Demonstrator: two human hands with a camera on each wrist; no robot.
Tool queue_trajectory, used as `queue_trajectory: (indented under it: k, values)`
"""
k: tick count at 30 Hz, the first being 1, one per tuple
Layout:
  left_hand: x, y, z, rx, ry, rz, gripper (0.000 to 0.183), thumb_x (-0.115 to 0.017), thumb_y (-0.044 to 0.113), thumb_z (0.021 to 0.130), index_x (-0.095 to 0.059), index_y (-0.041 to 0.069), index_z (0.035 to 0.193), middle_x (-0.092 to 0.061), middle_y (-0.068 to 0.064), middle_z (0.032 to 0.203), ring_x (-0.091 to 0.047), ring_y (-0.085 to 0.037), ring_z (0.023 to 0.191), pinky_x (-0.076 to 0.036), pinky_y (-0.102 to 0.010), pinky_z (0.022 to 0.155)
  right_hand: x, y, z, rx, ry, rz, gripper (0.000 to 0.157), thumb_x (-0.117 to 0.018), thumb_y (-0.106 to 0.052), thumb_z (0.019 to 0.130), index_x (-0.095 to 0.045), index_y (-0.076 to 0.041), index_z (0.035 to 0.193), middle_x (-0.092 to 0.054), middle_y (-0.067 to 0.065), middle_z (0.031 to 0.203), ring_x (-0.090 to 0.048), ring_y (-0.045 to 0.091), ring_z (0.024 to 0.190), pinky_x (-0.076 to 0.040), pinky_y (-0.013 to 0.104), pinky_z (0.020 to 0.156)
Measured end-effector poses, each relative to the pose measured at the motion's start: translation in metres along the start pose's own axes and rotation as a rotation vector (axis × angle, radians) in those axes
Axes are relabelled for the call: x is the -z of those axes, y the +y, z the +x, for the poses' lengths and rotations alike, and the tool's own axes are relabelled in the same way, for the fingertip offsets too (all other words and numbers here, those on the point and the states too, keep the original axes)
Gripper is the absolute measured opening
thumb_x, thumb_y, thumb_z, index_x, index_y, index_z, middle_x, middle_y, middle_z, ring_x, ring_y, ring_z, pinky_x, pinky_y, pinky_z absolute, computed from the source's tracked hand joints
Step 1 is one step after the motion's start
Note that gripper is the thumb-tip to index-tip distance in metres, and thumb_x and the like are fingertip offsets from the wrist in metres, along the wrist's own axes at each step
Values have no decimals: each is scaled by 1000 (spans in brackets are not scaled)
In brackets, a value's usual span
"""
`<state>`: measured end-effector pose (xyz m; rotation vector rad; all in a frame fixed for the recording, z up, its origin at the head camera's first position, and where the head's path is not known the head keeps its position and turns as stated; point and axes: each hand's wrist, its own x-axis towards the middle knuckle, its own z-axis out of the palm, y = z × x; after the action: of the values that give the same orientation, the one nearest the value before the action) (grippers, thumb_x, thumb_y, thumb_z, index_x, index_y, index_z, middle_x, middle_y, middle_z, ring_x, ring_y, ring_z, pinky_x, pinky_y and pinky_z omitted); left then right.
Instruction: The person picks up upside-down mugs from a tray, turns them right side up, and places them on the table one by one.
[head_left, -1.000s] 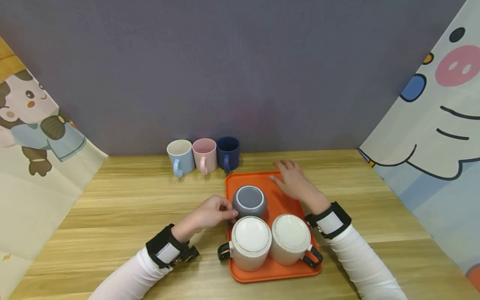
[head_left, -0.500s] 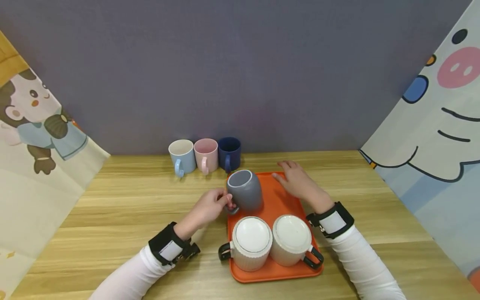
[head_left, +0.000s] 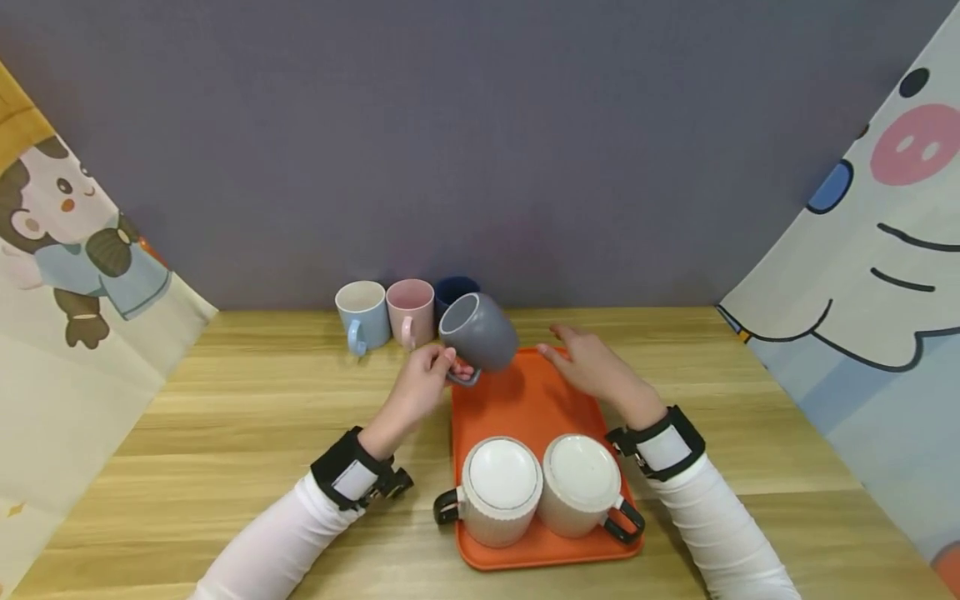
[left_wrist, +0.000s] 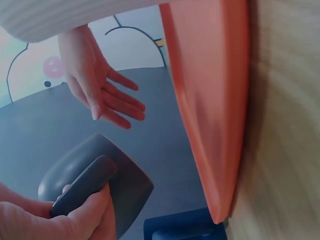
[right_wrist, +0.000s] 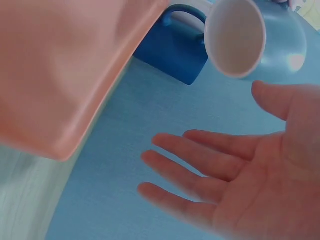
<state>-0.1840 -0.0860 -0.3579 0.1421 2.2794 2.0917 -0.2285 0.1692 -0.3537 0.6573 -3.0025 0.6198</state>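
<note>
My left hand (head_left: 417, 388) grips a grey mug (head_left: 487, 335) by its handle, thumb and fingers curled round it in the left wrist view. The mug hangs tilted above the far end of the orange tray (head_left: 517, 412), its base facing up and left. Its white inside (right_wrist: 235, 37) shows in the right wrist view. My right hand (head_left: 600, 371) is over the tray's far right edge, fingers extended and apart from the mug. Two cream mugs (head_left: 502, 483) with black handles stand upside down side by side on the tray's near end.
Along the back wall stand a light blue mug (head_left: 363, 317), a pink mug (head_left: 411, 312) and a navy mug (head_left: 453, 292), all upright. The grey mug partly covers the navy one in the head view. Wooden table top (head_left: 247, 417) surrounds the tray.
My left hand has lifted the grey mug off the tray by its handle, tilting it and moving it toward the back. My right hand has stayed almost in place.
</note>
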Motion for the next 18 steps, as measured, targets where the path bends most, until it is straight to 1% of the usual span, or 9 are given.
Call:
queue_trajectory:
  k: [2, 6, 8, 14, 18]
  values:
    - [-1, 2, 3, -18, 9, -16, 27, -39, 7, 102, -54, -15, 98, -62, -25, 92, -66, -23, 83, -53, -40, 88, 2, -2, -1, 8, -7, 8, 60, -46, -38, 99, -41, 9, 136, -52, 27, 132, -54, 41, 117, -43, 53, 98]
    - [-2, 7, 8, -57, 23, -42, 26, -38, 6, 102, -53, -13, 92, -61, -26, 92, -66, -22, 81, -54, -39, 87, 3, -5, -2, 21, -8, 20, 60, -45, -39, 99, -42, 9, 135, -53, 27, 131, -55, 41, 117, -44, 52, 98]
    - [-2, 10, 10, -69, 30, -59, 25, -39, 5, 101, -52, -11, 88, -60, -25, 89, -66, -20, 79, -55, -39, 85, 4, -6, -2, 25, -4, 22, 60, -45, -39, 99, -43, 9, 135, -53, 27, 131, -55, 41, 117, -43, 52, 98]
    - [-3, 15, 16, -71, 45, -108, 26, -39, 5, 101, -51, -10, 84, -58, -18, 84, -66, -17, 77, -56, -36, 83, 5, -8, -1, 46, 6, 29, 58, -45, -39, 99, -43, 7, 136, -53, 25, 133, -54, 39, 118, -43, 51, 99]
    - [-5, 18, 19, -72, 49, -127, 26, -39, 5, 101, -51, -10, 85, -57, -17, 84, -66, -17, 76, -55, -36, 84, 6, -12, 2, 64, 21, 32, 57, -45, -38, 100, -44, 6, 136, -53, 24, 133, -55, 39, 117, -43, 50, 99]
